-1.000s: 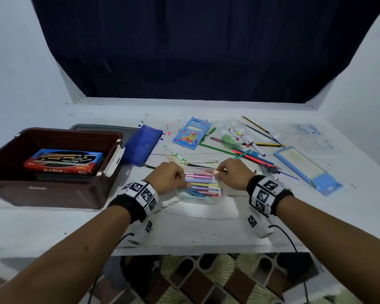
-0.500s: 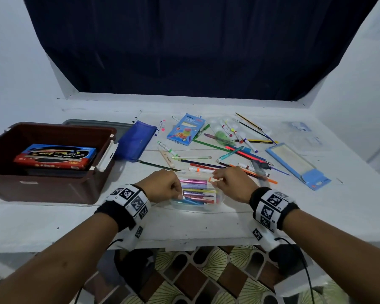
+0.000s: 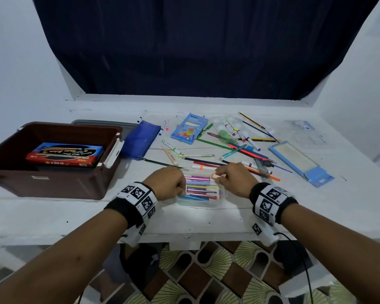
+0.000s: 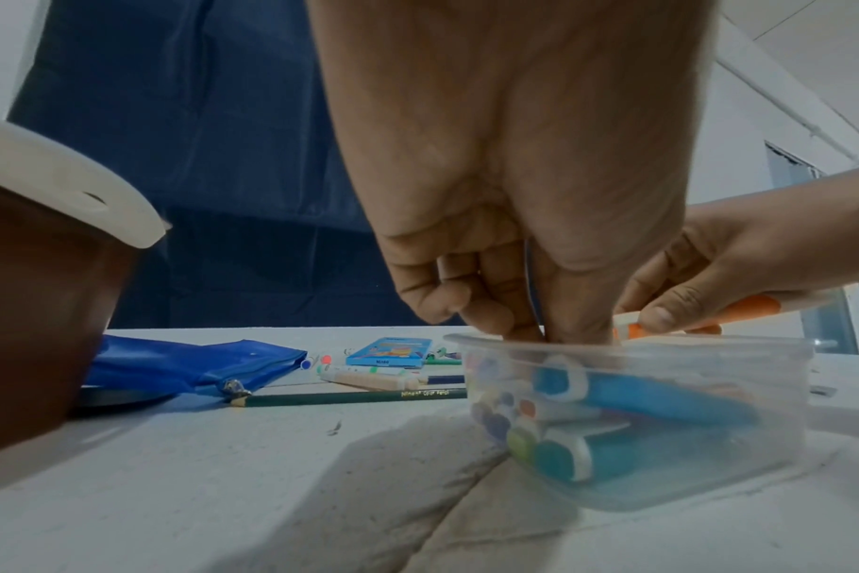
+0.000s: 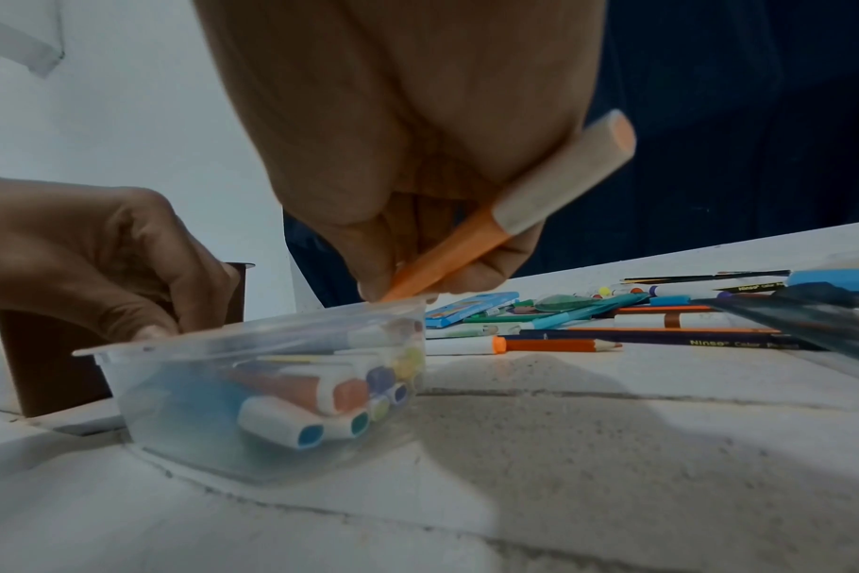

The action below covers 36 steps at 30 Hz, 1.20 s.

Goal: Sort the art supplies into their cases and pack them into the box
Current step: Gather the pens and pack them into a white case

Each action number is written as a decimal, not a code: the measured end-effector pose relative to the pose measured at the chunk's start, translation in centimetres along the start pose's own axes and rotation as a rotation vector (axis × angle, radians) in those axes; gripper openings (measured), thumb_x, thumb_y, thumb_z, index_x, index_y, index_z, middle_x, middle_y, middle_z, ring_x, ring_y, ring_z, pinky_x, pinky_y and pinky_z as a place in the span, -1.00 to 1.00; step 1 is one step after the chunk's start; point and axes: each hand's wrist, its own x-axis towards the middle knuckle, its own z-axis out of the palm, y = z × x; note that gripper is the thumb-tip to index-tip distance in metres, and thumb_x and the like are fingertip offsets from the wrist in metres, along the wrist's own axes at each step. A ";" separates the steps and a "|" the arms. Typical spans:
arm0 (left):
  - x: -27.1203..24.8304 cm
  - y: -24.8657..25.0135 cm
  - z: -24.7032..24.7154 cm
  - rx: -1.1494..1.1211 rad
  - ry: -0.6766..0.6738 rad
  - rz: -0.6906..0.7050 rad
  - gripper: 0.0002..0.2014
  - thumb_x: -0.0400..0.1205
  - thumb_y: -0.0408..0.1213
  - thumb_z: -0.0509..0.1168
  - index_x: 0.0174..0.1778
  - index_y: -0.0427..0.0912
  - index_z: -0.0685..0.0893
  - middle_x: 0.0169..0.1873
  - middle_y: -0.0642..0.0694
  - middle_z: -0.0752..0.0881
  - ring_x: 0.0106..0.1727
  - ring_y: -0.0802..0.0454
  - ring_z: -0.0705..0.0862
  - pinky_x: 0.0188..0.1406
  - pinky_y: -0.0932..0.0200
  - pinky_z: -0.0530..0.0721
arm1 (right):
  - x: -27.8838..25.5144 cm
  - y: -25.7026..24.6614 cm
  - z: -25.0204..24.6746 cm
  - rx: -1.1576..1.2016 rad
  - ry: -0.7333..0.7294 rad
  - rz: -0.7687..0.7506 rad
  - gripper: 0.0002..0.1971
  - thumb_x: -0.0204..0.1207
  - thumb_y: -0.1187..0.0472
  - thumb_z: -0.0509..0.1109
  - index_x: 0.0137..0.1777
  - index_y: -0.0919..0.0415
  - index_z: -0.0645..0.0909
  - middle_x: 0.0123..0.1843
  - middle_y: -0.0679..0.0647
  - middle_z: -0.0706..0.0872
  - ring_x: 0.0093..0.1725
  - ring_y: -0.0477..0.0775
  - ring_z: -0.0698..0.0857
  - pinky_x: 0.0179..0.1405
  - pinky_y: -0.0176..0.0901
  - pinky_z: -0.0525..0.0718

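Left of the clear marker case sits the brown box, ready for packing. My left hand, fingers curled onto the case's left rim, steadies it; my right hand pinches an orange marker angled over the right rim, I judge to slot it in.

In the head view, the storage box sits at the frame's left on the tabletop, the pouch just right of it, the marker tub lower centre, loose pens above it, the flat case far right
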 end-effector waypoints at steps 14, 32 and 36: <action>0.2 0.0 0.2 0.028 0.106 -0.029 -0.86 0.59 -0.34 0.28 -0.13 -0.18 0.77 -0.15 -0.05 0.78 -0.10 -0.02 0.69 -0.08 0.06 0.68 | -0.3 -0.9 -0.7 -0.007 -0.018 0.054 -0.69 0.62 0.14 0.38 0.29 0.24 0.72 0.31 0.16 0.73 0.20 0.16 0.69 0.23 0.00 0.62; 0.8 -1.0 0.8 -0.023 0.233 -0.053 -0.86 0.59 -0.13 0.40 -0.09 -0.11 0.79 -0.14 -0.04 0.71 -0.11 0.04 0.61 -0.14 0.13 0.59 | -0.2 -0.7 -1.2 0.024 -0.076 0.069 -0.71 0.63 0.12 0.37 0.27 0.19 0.74 0.24 0.12 0.76 0.07 0.09 0.70 0.12 -0.04 0.66; 0.5 -2.1 0.5 -0.098 0.305 -0.078 -0.90 0.60 -0.22 0.38 -0.03 -0.06 0.79 -0.09 -0.01 0.68 -0.11 0.12 0.56 -0.11 0.27 0.46 | -0.1 -0.6 -1.2 0.030 -0.079 0.079 -0.70 0.62 0.10 0.38 0.28 0.18 0.73 0.26 0.12 0.75 0.09 0.09 0.70 0.14 -0.06 0.65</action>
